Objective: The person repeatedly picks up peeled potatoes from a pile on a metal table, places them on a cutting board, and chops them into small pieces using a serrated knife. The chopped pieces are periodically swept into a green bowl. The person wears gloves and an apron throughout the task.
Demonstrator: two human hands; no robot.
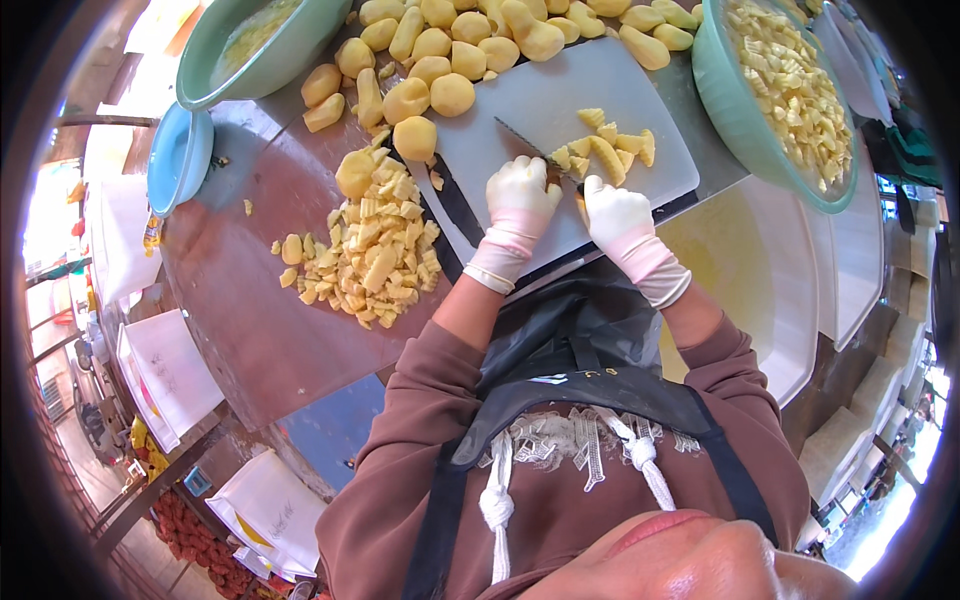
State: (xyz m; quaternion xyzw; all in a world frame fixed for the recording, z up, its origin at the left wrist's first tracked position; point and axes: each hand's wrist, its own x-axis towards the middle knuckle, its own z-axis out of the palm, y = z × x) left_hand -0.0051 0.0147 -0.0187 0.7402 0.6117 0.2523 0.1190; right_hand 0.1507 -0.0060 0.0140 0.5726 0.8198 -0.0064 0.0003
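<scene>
A knife [525, 140] with a dark blade lies slantwise over the pale cutting board [520, 95]. My gloved right hand [617, 212] is closed on its near end, by the board's front edge. Close by on the left, my gloved left hand [523, 195] has its fingers curled together beside the blade; whatever they hold is hidden. Just beyond both hands sit several wavy-cut potato pieces [607, 155]. Peeled whole potatoes [452, 95] are heaped along the board's far and left sides. A pile of cut potato chunks [375, 255] rests on the table left of my left hand.
A green basin [715, 85] full of cut potato stands at the far right, another green basin [200, 70] with liquid at the far left. Near that one is a blue bowl [180, 160]. A white tub [795, 310] sits right of my body, beside the reddish table [240, 310].
</scene>
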